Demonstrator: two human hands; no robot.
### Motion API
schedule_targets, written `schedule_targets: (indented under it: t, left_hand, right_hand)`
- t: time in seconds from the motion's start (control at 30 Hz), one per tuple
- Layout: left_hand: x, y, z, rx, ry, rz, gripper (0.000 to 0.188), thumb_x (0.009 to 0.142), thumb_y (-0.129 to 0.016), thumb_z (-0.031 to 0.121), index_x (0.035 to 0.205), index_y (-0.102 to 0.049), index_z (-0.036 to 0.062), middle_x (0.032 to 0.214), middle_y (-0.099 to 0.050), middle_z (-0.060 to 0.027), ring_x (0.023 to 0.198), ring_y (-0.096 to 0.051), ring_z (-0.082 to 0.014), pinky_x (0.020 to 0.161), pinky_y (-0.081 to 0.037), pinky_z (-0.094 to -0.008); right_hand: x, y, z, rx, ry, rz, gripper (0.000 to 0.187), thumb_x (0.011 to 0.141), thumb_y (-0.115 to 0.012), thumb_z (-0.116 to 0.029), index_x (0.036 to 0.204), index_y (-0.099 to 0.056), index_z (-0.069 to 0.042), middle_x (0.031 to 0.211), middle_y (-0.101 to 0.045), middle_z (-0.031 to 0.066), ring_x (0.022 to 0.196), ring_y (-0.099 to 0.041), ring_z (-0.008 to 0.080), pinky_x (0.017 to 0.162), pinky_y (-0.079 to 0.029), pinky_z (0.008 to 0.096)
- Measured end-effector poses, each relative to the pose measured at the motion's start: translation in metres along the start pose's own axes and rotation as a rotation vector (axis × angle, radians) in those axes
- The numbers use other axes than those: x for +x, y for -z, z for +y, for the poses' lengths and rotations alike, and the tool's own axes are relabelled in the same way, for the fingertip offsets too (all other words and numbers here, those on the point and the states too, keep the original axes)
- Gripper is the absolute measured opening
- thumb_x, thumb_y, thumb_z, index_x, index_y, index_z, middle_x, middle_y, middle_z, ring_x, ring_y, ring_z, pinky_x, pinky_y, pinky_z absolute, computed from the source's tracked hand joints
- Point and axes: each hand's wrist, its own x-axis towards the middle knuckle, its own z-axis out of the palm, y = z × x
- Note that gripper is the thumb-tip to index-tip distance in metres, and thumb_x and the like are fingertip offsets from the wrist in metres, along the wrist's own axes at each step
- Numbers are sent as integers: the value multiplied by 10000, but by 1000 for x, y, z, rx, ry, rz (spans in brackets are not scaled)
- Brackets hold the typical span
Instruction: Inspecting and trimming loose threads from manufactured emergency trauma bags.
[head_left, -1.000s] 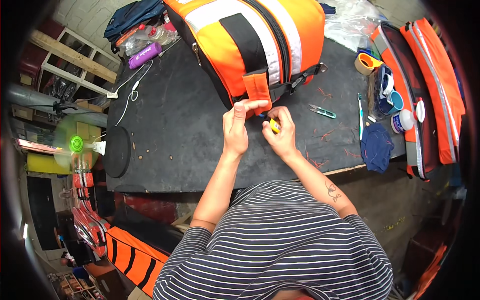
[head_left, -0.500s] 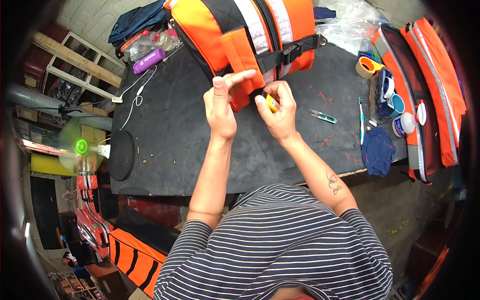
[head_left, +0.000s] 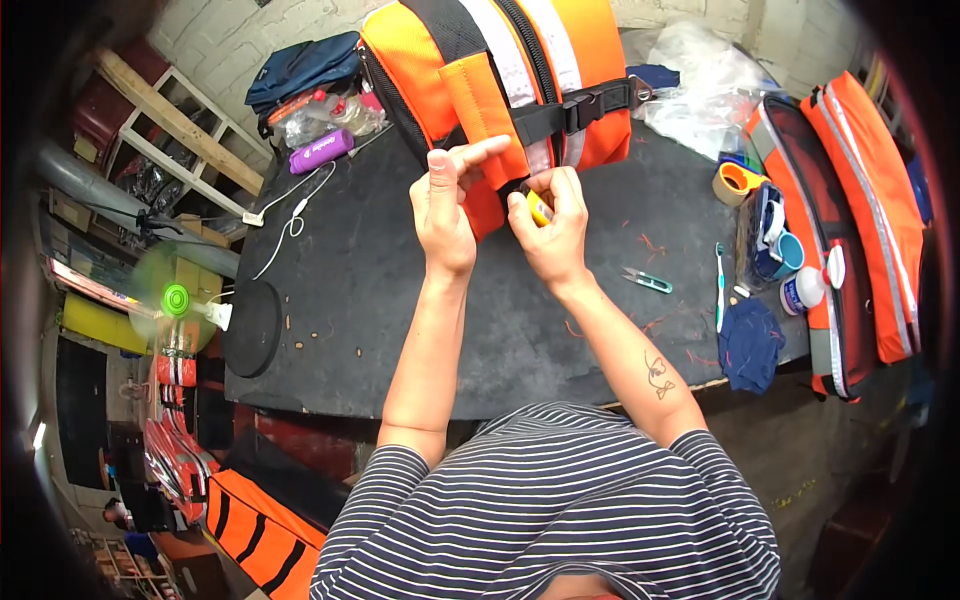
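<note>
An orange bag (head_left: 420, 90) with silver reflective bands, black straps and a buckle (head_left: 583, 110) stands at the far side of the dark table. My left hand (head_left: 447, 215) is at its front, thumb up and index finger stretched across an orange flap (head_left: 485, 105). Its other fingers pass behind the flap, partly hidden, and seem to clamp it. Closed in my right hand (head_left: 555, 225) is a small yellow lighter (head_left: 540, 208), its dark end close to the flap's lower edge. No flame shows. Red material (head_left: 484, 212) hangs below the flap, between my hands.
Thread snips (head_left: 650, 280), a toothbrush (head_left: 720, 288) and a dark blue cloth (head_left: 752, 343) lie to the right among loose red threads. Beyond are a tape roll (head_left: 735, 182), a blue cup (head_left: 788, 252) and orange bag pieces (head_left: 868, 210). A purple cylinder (head_left: 322, 151) and a green fan (head_left: 174, 300) are at left.
The view has shifted, so the table and bag appear lower in the picture. My hands keep nearly the same pose at the flap, the lighter still in the right one.
</note>
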Motion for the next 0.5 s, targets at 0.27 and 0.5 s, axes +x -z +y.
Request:
schedule_targets:
  t: [0.27, 0.5]
  left_hand:
    - [11, 4, 3, 6, -1, 14, 709, 1028, -246, 476, 1066, -639, -113, 1004, -667, -152, 921, -617, -188, 878, -454, -312]
    - [13, 3, 3, 25, -21, 3, 733, 1025, -224, 489, 1085, -622, -124, 1050, -664, -182, 956, -627, -212, 905, -457, -330]
  right_hand:
    - [-5, 12, 24, 334, -181, 98, 148, 925, -594, -179, 925, -495, -69, 723, -444, -63, 569, -377, 12, 501, -308, 178]
    - [-11, 1, 11, 61, -43, -24, 266, 800, -693, -148, 892, -488, -6, 831, -490, 90, 706, -515, 188, 657, -457, 301]
